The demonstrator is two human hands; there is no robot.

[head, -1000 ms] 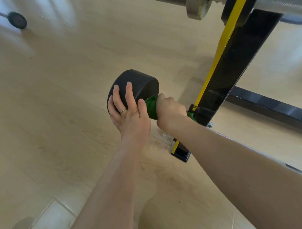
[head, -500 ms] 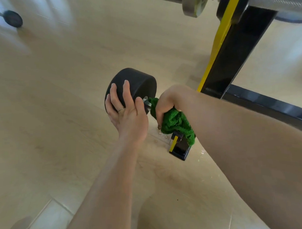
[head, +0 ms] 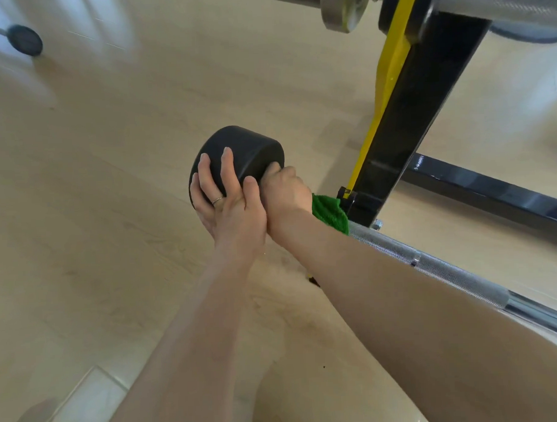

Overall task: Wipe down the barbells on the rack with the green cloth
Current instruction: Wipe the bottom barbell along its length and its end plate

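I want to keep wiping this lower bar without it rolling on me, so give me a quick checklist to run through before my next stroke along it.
1. Left hand steadies the black end weight, fingers spread on its face: ok.
2. Right hand closed on the green cloth next to the weight: ok.
3. Cloth wrapped fully around the bar: cannot tell, the hand hides most of it.
4. Knurled bar bare toward the right for the next stroke: ok, though your forearm hides part of it.
5. Rack upright sits close beside the cloth, so mind your knuckles: not ok.
6. Bar seated firmly on the rack: cannot tell.
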